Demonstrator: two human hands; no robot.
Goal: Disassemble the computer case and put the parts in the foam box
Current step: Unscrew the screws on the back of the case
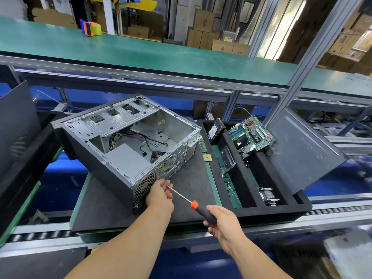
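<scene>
Head view shows the right hand (222,222) grasping the screwdriver (198,208) while the left hand (160,195) pinches its tip, probably to aim it, beside the computer case (124,146) near the foam box (251,210).

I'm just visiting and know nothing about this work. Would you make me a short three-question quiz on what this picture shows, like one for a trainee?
1. True or false: the motherboard is still mounted inside the computer case.
2. Which of the hands grips the screwdriver by its handle?
A. left hand
B. right hand
3. Fill in: the screwdriver's collar, where shaft meets handle, is coloured ____.

Key: 1 false, it leans in the foam box; 2 B; 3 orange.
</scene>
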